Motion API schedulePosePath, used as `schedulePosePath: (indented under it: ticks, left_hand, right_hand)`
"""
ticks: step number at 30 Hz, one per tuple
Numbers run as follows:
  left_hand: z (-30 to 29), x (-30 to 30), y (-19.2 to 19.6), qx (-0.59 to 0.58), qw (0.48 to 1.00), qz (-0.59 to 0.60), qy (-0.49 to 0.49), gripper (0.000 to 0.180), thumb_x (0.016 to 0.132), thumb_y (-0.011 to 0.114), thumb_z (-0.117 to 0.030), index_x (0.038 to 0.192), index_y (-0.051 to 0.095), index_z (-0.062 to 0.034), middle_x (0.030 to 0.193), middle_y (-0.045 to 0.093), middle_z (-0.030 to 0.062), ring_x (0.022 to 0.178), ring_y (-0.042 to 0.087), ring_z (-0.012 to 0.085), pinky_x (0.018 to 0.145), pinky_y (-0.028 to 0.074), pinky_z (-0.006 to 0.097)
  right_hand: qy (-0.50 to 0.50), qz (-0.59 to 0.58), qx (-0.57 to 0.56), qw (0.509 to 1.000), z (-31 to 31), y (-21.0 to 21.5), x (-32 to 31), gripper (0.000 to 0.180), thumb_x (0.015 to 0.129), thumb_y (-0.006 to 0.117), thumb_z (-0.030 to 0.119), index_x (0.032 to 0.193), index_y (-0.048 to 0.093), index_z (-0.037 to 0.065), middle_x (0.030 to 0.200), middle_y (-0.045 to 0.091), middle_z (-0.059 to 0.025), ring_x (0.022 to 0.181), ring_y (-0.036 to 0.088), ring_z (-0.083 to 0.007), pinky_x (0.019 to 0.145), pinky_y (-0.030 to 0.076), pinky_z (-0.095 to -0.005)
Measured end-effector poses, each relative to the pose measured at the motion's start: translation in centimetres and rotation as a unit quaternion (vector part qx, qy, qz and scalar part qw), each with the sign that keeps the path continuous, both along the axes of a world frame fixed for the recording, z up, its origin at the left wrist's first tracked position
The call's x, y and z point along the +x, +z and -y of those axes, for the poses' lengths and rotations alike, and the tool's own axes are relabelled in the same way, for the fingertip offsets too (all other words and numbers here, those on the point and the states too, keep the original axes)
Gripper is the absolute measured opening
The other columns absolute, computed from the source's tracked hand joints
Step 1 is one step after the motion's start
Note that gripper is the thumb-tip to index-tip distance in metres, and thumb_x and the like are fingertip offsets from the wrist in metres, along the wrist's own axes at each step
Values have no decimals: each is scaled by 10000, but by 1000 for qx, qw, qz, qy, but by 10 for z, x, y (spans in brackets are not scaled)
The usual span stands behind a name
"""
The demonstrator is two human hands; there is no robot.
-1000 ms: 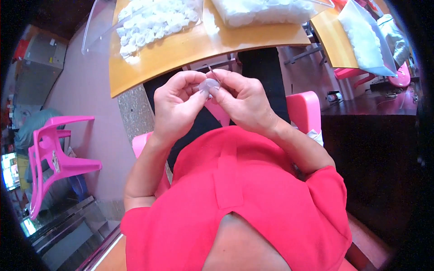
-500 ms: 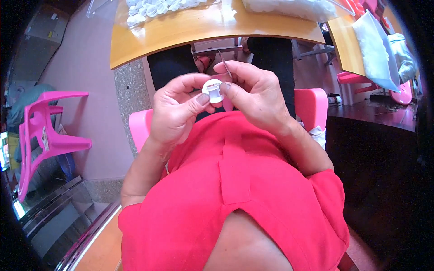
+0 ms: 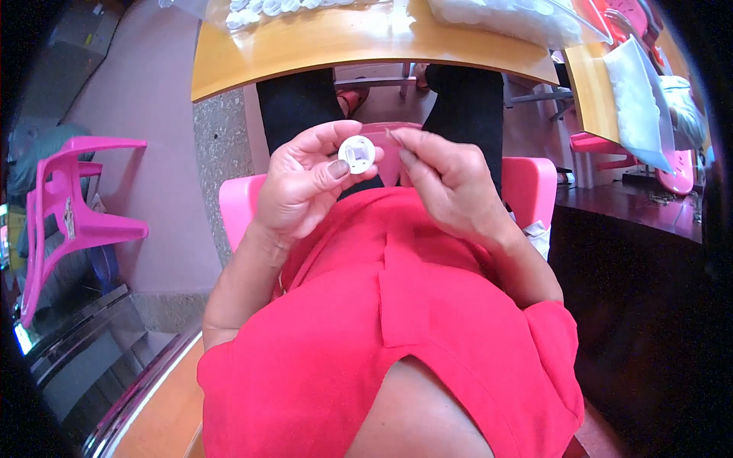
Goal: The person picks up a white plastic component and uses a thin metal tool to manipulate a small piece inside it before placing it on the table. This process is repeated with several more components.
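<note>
the left hand [image 3: 305, 187] is pinching a small round white disc [image 3: 356, 153] between thumb and fingertips, holding it up above the lap, near the wooden table [image 3: 321, 46] edge. just right of it, the right hand [image 3: 450, 187] is gripping a thin pin-like piece [image 3: 392, 138] between narrowed fingers.

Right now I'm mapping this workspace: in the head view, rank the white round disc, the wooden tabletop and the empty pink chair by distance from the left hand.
1. white round disc: pinched in the left hand grip.
2. wooden tabletop: ahead, above the hands.
3. empty pink chair: far out to the person's left.
</note>
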State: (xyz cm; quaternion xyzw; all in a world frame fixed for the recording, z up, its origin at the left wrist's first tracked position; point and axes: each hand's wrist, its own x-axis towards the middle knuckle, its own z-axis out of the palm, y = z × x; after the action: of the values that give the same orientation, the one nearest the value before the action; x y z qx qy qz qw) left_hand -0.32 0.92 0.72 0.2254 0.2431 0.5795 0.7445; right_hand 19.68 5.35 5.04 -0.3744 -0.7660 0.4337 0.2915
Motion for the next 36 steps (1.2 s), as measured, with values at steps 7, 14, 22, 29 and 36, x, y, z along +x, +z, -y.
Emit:
schedulePosePath:
  ticks: [7, 14, 22, 29, 36]
  left_hand:
    - [2, -2, -4, 86, 988, -109, 62, 282, 848, 638, 11, 1127, 603, 41, 1118, 578, 99, 1003, 598, 182, 899, 497, 300]
    - [0, -5, 1, 82, 987, -135, 39, 231, 881, 605, -16, 1106, 623, 29, 1113, 575, 91, 922, 580, 133, 785, 485, 242]
    - [3, 2, -1, 29, 988, -154, -11, 229, 946, 546, -97, 1145, 581, 12, 990, 644, 80, 843, 603, 113, 633, 486, 218]
    - [2, 5, -3, 113, 982, -148, 39, 292, 826, 685, -6, 1109, 620, 24, 1117, 594, 114, 967, 599, 156, 799, 519, 271]
    - [4, 4, -5, 167, 960, -215, 69, 431, 795, 702, 32, 1203, 564, 35, 1135, 595, 112, 998, 597, 170, 896, 495, 279]
  right_hand:
    - [61, 38, 104, 992, 9, -3, -5, 355, 802, 552, -112, 1146, 595, -36, 780, 620, -187, 687, 652, -260, 607, 508, -301]
    - [37, 51, 156, 986, 6, -5, -6, 310, 813, 566, -87, 1120, 587, -50, 796, 628, -191, 694, 657, -278, 605, 514, -319]
    - [8, -5, 59, 998, 5, -14, -13, 88, 842, 610, -15, 921, 618, -52, 739, 623, -174, 627, 632, -209, 551, 477, -291]
    - [-43, -63, 49, 996, 10, -20, -21, 46, 827, 600, 18, 832, 594, -28, 706, 596, -209, 657, 640, -355, 548, 493, -386]
    - [-47, -94, 20, 994, 13, -20, -24, 64, 846, 595, 31, 865, 617, -26, 734, 605, -211, 670, 649, -341, 550, 490, -380]
